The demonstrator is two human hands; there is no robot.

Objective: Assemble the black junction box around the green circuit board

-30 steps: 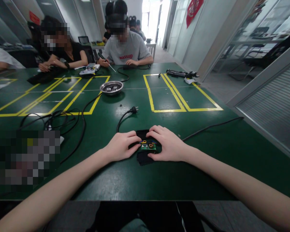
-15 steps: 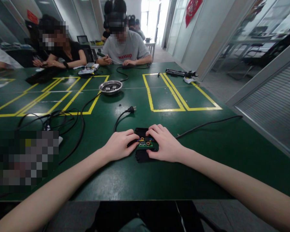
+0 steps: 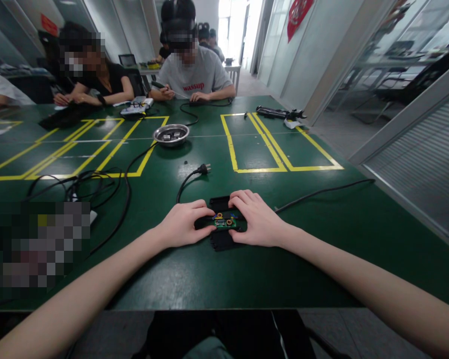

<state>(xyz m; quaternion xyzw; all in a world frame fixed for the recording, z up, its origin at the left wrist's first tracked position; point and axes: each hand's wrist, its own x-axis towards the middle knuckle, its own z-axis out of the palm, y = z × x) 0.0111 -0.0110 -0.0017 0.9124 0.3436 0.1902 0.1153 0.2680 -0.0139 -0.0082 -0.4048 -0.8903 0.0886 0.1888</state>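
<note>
A small green circuit board (image 3: 220,224) with two copper-wound coils lies low over the table, between my hands. My left hand (image 3: 179,224) has its thumb and index finger at the board's left end, where a black cord meets it. At the right end, the curved fingers and thumb of my right hand (image 3: 262,222) reach round the board; its exact contact is partly hidden. One black plastic casing half (image 3: 219,203) lies just behind the board. Another black casing half (image 3: 224,242) lies in front, below my right thumb.
A black plug (image 3: 203,169) on its cord lies behind my left hand. Farther off stands a metal bowl (image 3: 172,143) with small metal parts. Tangled cables (image 3: 86,184) lie at the left. Yellow tape (image 3: 260,170) marks the green table (image 3: 164,279). Co-workers sit opposite.
My right hand's fingers have shifted slightly back and to the right. The board and the casing halves have moved a little; more of the rear half's edge shows.
</note>
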